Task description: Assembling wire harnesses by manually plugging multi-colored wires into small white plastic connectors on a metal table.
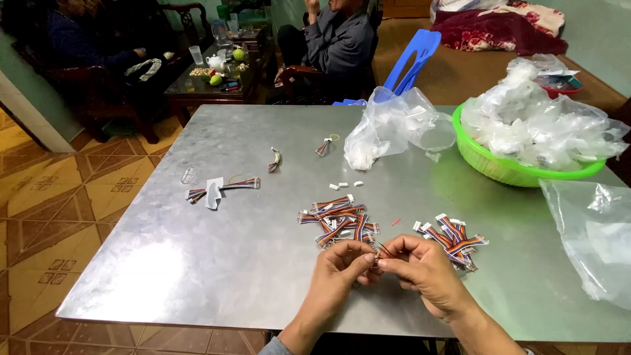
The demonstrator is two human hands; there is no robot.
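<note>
Left hand point(342, 266) and right hand point(420, 266) are pinching one small wire lead point(383, 250) between closed fingertips, just above the metal table point(197, 263), near two piles of striped cable harnesses point(338, 222).

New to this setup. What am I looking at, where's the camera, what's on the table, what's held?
There is no machine here: a person works with two bare hands. The single camera sits on their head and looks down.

The left hand and right hand meet and pinch a small wire piece between the fingertips.

On the metal table lie two piles of short striped cables with white plugs, a middle pile and a right pile. Further off are a lone cable bundle, a few loose white plugs, a clear bag and a green basket of plastic bags. Other people sit in the background.
</note>
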